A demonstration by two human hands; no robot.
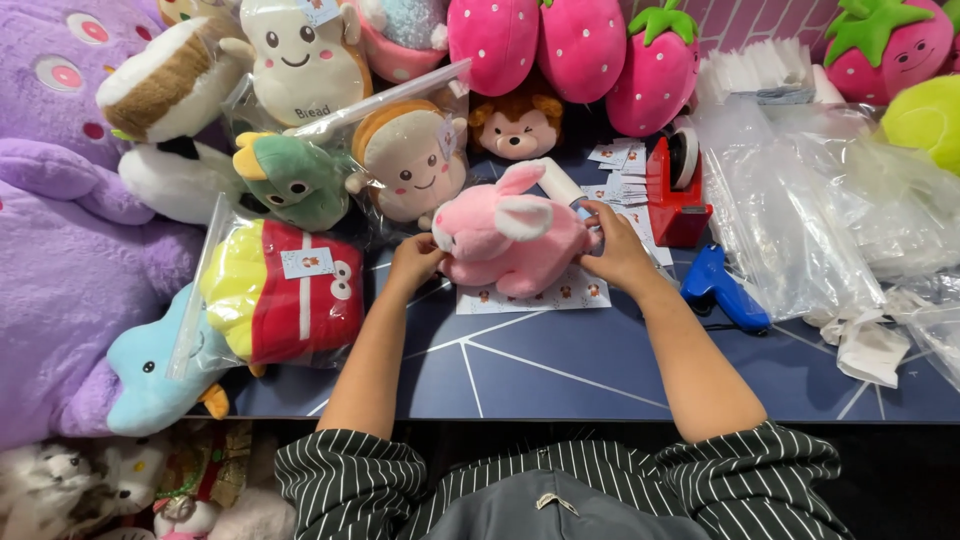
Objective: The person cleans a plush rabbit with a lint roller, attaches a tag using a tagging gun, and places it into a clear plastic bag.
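A pink plush rabbit [505, 243] with white inner ears lies on its side on a dark blue table [560, 370]. My left hand [412, 262] grips its head end. My right hand [612, 248] holds its rear end, fingers curled around it. Under the rabbit lies a white sheet of small stickers [530, 297]. A white roll [556, 182] pokes out just behind the rabbit.
Bagged plush toys crowd the left: a fries toy [285, 290], a green dinosaur [293, 180], a toast toy [412, 158]. Strawberry plushes [575, 55] line the back. A red tape dispenser [676, 190], a blue tagging gun [722, 285] and clear plastic bags [800, 200] lie at right.
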